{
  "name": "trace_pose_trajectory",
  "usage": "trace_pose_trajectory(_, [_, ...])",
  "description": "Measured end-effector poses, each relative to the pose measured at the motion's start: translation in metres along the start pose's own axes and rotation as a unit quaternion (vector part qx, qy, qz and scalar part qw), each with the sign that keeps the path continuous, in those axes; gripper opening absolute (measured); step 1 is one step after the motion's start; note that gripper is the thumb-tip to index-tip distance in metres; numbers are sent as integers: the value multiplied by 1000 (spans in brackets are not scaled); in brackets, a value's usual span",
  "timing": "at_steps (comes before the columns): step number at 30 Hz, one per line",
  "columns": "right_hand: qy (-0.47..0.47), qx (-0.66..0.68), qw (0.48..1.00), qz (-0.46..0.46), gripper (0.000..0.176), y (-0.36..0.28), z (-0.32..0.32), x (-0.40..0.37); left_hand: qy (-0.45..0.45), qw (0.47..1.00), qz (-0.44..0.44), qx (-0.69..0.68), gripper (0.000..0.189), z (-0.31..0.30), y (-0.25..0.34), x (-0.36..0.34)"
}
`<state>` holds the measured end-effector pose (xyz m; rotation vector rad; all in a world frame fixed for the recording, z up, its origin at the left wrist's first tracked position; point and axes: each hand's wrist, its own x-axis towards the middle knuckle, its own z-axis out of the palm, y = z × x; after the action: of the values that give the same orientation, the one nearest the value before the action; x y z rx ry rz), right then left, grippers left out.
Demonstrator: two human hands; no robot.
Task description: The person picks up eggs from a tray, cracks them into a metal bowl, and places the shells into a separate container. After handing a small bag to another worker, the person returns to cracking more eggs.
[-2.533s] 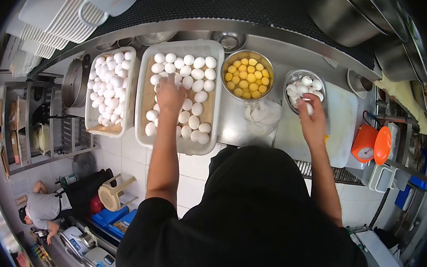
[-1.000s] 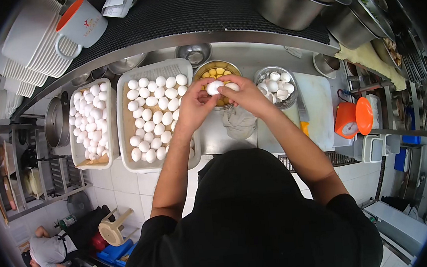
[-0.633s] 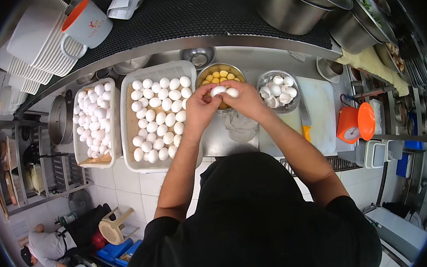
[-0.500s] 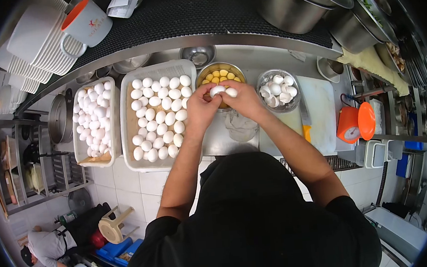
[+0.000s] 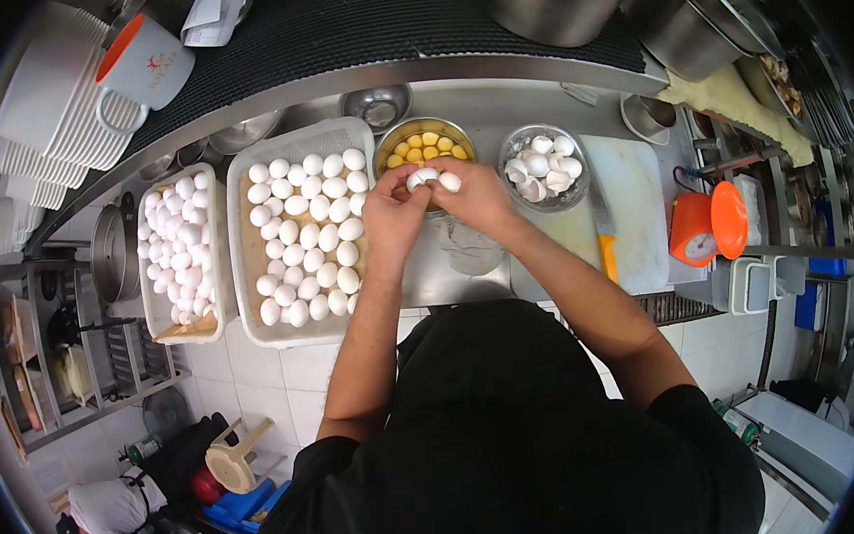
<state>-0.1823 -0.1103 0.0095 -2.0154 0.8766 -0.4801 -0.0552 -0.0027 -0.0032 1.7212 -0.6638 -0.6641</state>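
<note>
Left grip [image 5: 391,213] and right grip [image 5: 475,200] pinching two white oval eggs [image 5: 449,182], one round silver metal bowl [image 5: 423,126] under both grips

The top [image 5: 503,462] worn is plain matte black, with short sleeves [image 5: 680,423] of the same dark colour; the forearms [image 5: 367,337], left hand [image 5: 393,217] and right hand [image 5: 477,203] are bare

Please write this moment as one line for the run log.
left hand: holds egg; right hand: touches same egg, holds second egg; position: at yolk bowl
</note>
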Motion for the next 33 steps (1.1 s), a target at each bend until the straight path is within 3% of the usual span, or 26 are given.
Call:
trace_pose_trajectory(7, [35, 65, 997, 16, 37, 17, 9, -1, 0, 998, 8, -61, 36, -4, -20, 8])
trace_pose_trajectory(10, [7, 95, 995, 8, 34, 21, 1, 1, -40, 998, 9, -56, 36, -15, -23, 13])
trace_pose_trajectory(13, [-26, 84, 996, -15, 35, 19, -11, 4, -78, 992, 5, 102, 37, -26, -4, 11])
trace_pose_trajectory(16, [1, -101, 989, -112, 40, 17, -24, 6, -37, 953, 169, 248, 42, -26, 4, 16])
trace_pose_trajectory(19, [70, -196, 966, -156, 44, 16, -34, -1, -1, 912, 233, 336, 42, -17, 21, 13])
trace_pose_trajectory(23, [119, -204, 967, -99, 48, 9, -76, -20, -48, 929, 250, 269, 39, 18, 38, 8])
trace_pose_trajectory(26, [205, -223, 952, -54, 48, 39, -107, -28, -101, 910, 301, 267, 40, 59, 55, 3])
trace_pose_trajectory(29, [203, -271, 941, -16, 48, 59, -137, -26, -161, 878, 331, 305, 42, 101, 57, 3])
trace_pose_trajectory(32, [98, -324, 941, -18, 47, 88, -144, -16, -254, 839, 328, 353, 45, 137, 37, 4])
trace_pose_trajectory(33, [110, -324, 939, -18, 47, 94, -146, -15, -280, 828, 316, 370, 46, 144, 28, 7])
